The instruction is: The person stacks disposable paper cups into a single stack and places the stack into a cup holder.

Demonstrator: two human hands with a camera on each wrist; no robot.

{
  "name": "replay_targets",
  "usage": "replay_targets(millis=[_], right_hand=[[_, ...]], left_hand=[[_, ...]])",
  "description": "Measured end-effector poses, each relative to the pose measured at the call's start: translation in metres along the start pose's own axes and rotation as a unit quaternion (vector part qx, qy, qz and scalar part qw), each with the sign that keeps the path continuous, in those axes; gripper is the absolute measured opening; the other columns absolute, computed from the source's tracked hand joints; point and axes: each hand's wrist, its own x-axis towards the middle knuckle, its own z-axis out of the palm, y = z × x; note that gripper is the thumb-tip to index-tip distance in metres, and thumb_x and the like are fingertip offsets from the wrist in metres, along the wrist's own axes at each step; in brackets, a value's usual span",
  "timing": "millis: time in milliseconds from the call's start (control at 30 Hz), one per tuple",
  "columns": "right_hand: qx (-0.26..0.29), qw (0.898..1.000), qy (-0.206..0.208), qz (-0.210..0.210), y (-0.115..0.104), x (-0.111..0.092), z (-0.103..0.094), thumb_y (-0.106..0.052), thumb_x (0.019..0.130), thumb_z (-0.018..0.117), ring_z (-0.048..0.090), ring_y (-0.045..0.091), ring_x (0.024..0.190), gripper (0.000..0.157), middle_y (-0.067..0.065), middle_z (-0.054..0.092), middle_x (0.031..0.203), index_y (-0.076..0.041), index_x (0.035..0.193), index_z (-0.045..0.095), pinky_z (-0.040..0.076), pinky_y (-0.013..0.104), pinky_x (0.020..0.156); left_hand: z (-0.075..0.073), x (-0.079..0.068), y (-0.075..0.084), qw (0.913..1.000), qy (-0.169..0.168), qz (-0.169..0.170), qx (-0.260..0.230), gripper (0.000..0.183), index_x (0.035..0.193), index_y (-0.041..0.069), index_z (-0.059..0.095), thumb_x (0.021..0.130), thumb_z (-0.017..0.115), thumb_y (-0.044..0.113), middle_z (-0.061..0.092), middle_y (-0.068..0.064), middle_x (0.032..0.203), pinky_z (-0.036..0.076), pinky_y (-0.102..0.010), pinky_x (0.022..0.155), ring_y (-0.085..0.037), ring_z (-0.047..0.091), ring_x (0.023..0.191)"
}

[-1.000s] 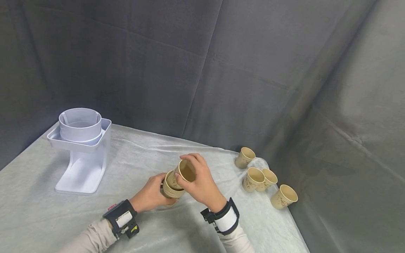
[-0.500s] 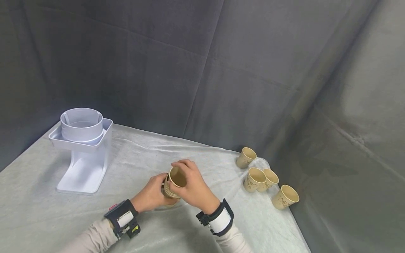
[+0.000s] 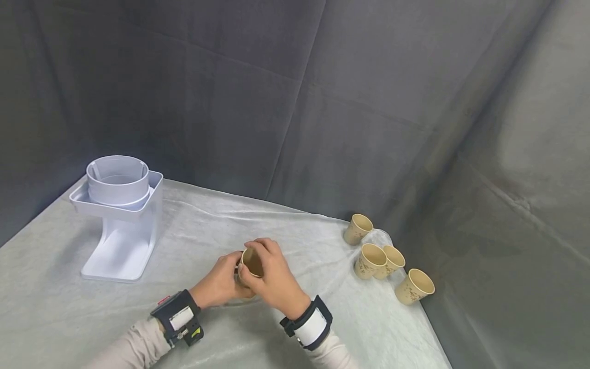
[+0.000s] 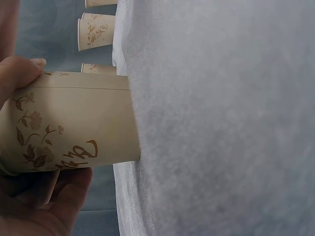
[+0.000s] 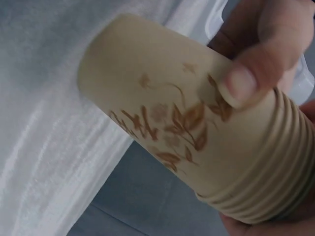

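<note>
A stack of nested beige paper cups (image 3: 252, 262) stands upright at the front middle of the table in the head view. My left hand (image 3: 222, 283) grips it from the left side, the thumb and fingers wrapped round the lowest cup, as the left wrist view shows, where brown flowers decorate the wall of the cup (image 4: 78, 118). My right hand (image 3: 272, 279) holds the top of the stack by its rim, thumb on the near side and fingers over the far side. Several rims lie close together on the stack (image 5: 172, 113) in the right wrist view.
On the left stands a white stand (image 3: 117, 256) with a round white container (image 3: 117, 192) on top. Several single paper cups stand upright along the right edge, among them a front cup (image 3: 412, 289) and a back cup (image 3: 356, 233). Grey curtains (image 3: 207, 102) enclose the table.
My right hand has moved down and left, and the tilted cup in it has sunk into the stack. The left hand stays in place round the stack.
</note>
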Motion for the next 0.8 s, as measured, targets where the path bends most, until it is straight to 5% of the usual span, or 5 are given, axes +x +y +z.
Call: replay_targets(millis=[433,800], right_hand=[[-0.044,0.999,0.023,-0.017,0.001,-0.002,0.007,-0.040,0.090,0.045,0.038,0.011,0.110,0.040,-0.003,0.047,0.121,-0.016,0.122,0.052,0.046,0.029,0.084],[0.045,0.999,-0.009,0.005,0.011,-0.003,-0.011,-0.045,0.093,0.042,0.039,0.008,0.117,0.040,-0.007,0.044,0.127,-0.024,0.127,0.047,0.042,0.035,0.095]], left_hand=[[-0.001,0.000,-0.002,0.9998,-0.014,0.003,-0.016,0.055,0.116,0.010,0.051,0.070,0.076,0.027,0.061,-0.008,0.109,0.051,-0.030,0.080,-0.019,0.059,0.097],[0.000,-0.001,-0.001,0.9994,-0.012,-0.017,-0.027,0.064,0.119,0.011,0.050,0.065,0.080,0.030,0.060,-0.001,0.108,0.050,-0.031,0.083,-0.012,0.057,0.097]])
